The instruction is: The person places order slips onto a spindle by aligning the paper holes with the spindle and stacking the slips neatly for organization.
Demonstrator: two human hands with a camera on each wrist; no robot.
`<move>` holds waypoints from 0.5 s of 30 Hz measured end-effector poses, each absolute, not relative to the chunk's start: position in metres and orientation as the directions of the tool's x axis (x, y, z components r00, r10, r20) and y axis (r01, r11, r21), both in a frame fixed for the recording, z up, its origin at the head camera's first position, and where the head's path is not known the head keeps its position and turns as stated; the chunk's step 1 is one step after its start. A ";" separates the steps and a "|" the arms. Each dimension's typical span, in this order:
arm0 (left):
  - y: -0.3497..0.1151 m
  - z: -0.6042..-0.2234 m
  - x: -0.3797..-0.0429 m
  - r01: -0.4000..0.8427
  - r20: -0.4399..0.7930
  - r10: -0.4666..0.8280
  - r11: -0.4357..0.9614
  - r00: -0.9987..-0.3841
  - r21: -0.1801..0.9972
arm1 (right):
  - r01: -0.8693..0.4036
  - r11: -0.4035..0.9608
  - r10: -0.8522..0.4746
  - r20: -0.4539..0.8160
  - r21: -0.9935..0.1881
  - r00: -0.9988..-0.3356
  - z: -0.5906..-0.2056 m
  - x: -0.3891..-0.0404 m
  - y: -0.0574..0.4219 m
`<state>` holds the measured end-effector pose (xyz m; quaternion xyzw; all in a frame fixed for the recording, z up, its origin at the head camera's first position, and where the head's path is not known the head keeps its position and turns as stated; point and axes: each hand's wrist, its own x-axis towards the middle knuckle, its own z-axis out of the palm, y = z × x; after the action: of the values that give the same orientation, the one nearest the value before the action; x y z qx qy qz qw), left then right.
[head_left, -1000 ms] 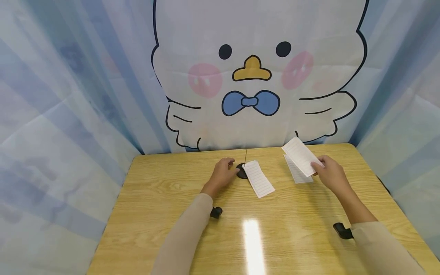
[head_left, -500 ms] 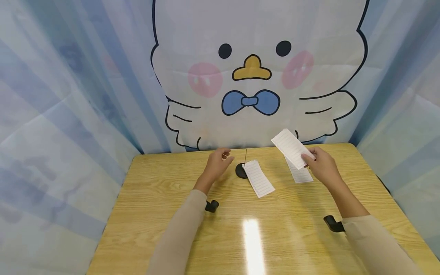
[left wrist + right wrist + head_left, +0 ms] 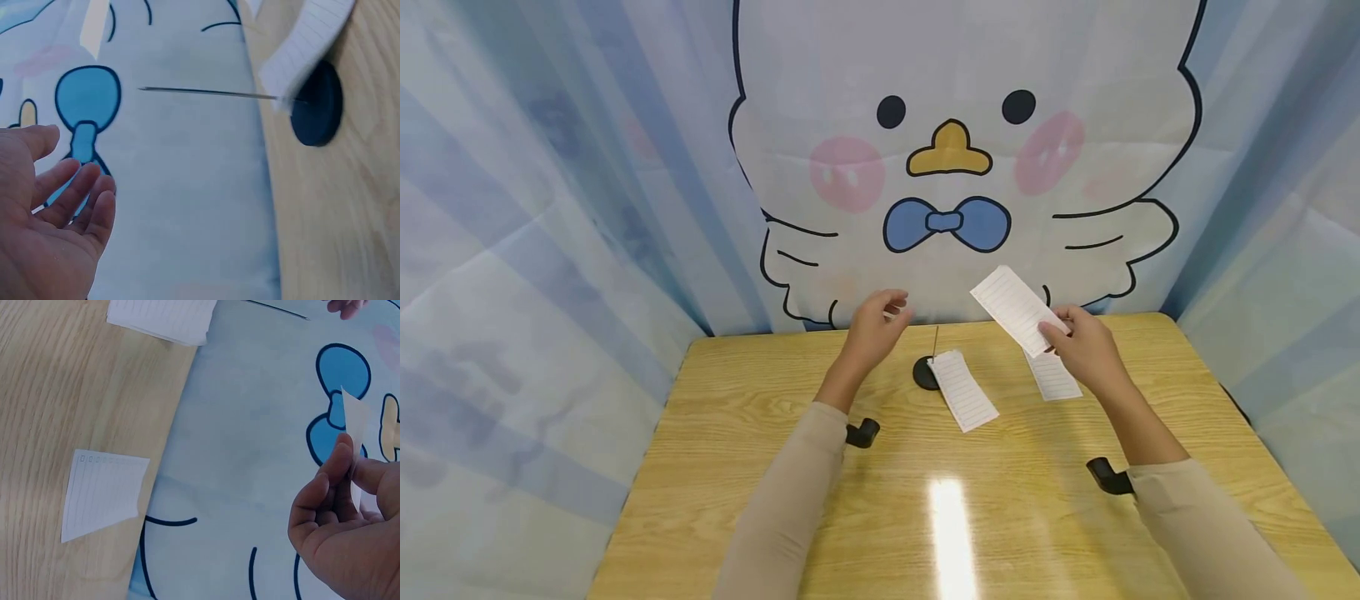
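A lined white paper slip is pinched between thumb and fingers of my right hand, raised above the far right of the table. My left hand is lifted with nothing in it, fingers loosely bent, as the left wrist view also shows. Between the hands stands a paper spike with a round black base and a thin upright metal needle. Several lined slips are stuck low on that needle and fan out over the wood. Another lined slip lies flat on the table, partly behind the held one in the head view.
The wooden table ends at a curtain printed with a cartoon bird, close behind the spike. More curtain hangs at the left and right. Black wrist mounts stick out from both sleeves.
My right hand has moved left and up with the paper slip, toward the spike. My left hand has risen away from the spike's base. The spike and the slips on the table have stayed put.
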<state>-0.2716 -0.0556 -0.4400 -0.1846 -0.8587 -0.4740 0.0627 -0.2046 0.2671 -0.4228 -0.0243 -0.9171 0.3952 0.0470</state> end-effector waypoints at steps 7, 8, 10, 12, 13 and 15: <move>-0.048 -0.421 -0.270 0.416 0.331 0.258 0.453 -0.908 0.788 | 0.001 0.655 0.073 0.063 -0.756 -0.995 -0.416 -0.207 0.252; -0.046 -0.419 -0.270 0.418 0.336 0.254 0.442 -0.907 0.794 | 0.000 0.651 0.071 0.061 -0.759 -0.996 -0.415 -0.207 0.250; -0.044 -0.416 -0.271 0.419 0.342 0.249 0.418 -0.906 0.806 | -0.002 0.645 0.067 0.059 -0.764 -0.996 -0.413 -0.207 0.245; -0.041 -0.413 -0.272 0.416 0.342 0.245 0.403 -0.907 0.815 | -0.002 0.638 0.063 0.054 -0.770 -0.997 -0.411 -0.208 0.241; -0.039 -0.412 -0.272 0.415 0.342 0.243 0.401 -0.908 0.817 | -0.003 0.634 0.060 0.053 -0.773 -0.997 -0.411 -0.208 0.239; -0.036 -0.409 -0.273 0.411 0.338 0.242 0.399 -0.910 0.820 | -0.007 0.619 0.049 0.047 -0.786 -0.998 -0.410 -0.208 0.235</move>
<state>-0.2728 -0.0359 -0.4095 -0.1960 -0.8323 -0.5119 0.0826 -0.2075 0.2347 -0.4099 -0.0118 -0.8991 0.4364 0.0318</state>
